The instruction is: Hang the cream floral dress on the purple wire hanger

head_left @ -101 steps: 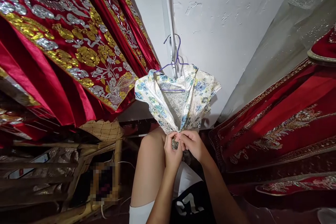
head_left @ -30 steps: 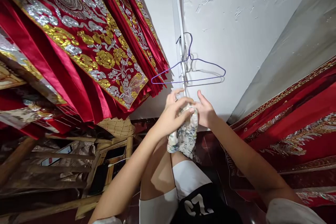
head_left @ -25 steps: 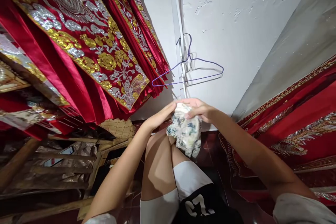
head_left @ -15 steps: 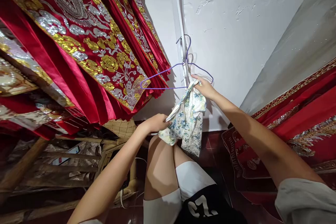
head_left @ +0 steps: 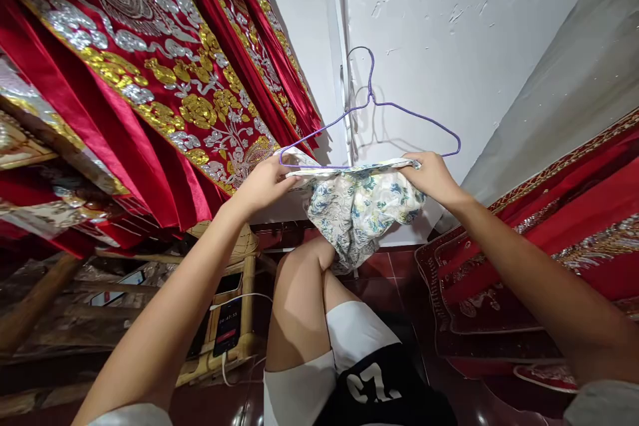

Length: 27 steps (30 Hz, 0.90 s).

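Note:
A purple wire hanger (head_left: pixel 407 111) is upright before the white wall, its hook at the top. Right beneath its lower bar stretches a white garment (head_left: pixel 367 200) with blue, green and yellow flowers, its edge pulled nearly straight. My left hand (head_left: pixel 264 181) pinches that edge at one end, by the hanger's left corner; whether its fingers also touch the wire I cannot tell. The other end is gripped by my right hand (head_left: pixel 433 176), below the hanger's right arm. The garment's lower part hangs bunched above my knees.
Red embroidered cloths (head_left: pixel 200 110) with gold and silver sequins hang at the left. More red cloth (head_left: pixel 524 266) is at the right. A bamboo rack (head_left: pixel 247 309) at lower left holds a phone (head_left: pixel 227 326) with a white cable. A white strip (head_left: pixel 344 80) runs down the wall.
My hands have moved apart, spreading the garment's edge wide and lifting it along the hanger's lower bar. The hanger has shifted right and appears larger. My left hand has risen.

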### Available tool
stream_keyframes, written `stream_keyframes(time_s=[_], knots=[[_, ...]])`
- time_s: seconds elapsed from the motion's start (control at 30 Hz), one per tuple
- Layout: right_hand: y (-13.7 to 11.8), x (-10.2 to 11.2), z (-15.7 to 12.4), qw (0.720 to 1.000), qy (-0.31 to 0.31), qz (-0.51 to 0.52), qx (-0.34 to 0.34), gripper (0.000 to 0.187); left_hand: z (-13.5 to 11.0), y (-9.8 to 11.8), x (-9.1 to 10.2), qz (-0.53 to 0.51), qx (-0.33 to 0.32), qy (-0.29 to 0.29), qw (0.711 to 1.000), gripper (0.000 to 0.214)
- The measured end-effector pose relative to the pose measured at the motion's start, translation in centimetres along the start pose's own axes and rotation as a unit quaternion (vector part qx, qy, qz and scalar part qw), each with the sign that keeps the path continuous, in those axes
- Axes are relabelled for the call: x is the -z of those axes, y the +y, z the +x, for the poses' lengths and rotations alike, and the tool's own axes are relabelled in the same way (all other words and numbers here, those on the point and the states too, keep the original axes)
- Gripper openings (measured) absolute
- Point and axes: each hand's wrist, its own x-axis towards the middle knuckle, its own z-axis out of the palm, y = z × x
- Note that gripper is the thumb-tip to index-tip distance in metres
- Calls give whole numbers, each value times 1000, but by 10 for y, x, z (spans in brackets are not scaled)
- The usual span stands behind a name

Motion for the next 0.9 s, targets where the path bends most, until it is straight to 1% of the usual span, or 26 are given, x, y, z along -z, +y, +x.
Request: stream_keyframes(time_s=[0.1,0.17,0.2,0.27,0.33,0.4,0.47,0.53,0.57,0.6,0.63,0.67,0.73,0.77,0.8,0.83,0.87,0.9], knots=[[-8,0,-4,999,0,-47,-20,23,-12,-1,-2,-23,-19,4,1000,25],[-9,-4,-6,996,-1,-75,-40,22,-20,-4,-1,-17,-25,-12,999,27],[-9,-6,-6,995,-5,-82,-48,22,-23,-6,1,-7,-26,-19,999,28],[-8,-9,-8,995,-22,-80,-46,23,-23,-5,10,25,-24,-17,999,29],[-9,-12,-10,996,-49,-70,-25,24,-14,2,21,48,-30,2,998,31],[-13,-16,-13,995,-90,-47,1,28,2,13,28,40,-48,23,998,34],[-18,-18,-18,990,-136,-9,32,35,20,24,29,9,-62,38,997,32],[-23,-18,-23,986,-159,15,55,44,36,32,23,-19,-63,59,996,33],[-23,-16,-25,987,-150,15,59,49,43,33,19,-31,-59,68,995,35],[-22,-13,-27,991,-122,12,56,55,48,33,15,-46,-54,73,995,36],[-20,-9,-27,996,-77,11,47,62,52,31,11,-68,-47,70,994,36],[-15,-3,-26,999,-20,16,34,69,55,29,8,-99,-36,61,993,36],[-2,14,-20,994,98,50,14,81,59,22,6,-187,7,26,982,39],[6,24,-14,988,139,71,8,82,61,18,6,-235,35,3,971,40],[14,36,-6,984,156,89,1,80,62,15,7,-281,66,-21,957,42],[22,48,3,983,149,107,-7,73,64,13,9,-322,96,-45,941,43],[28,60,13,984,123,123,-22,61,66,11,11,-357,123,-65,924,44],[34,71,22,985,84,141,-47,49,67,9,12,-388,145,-77,907,44]])
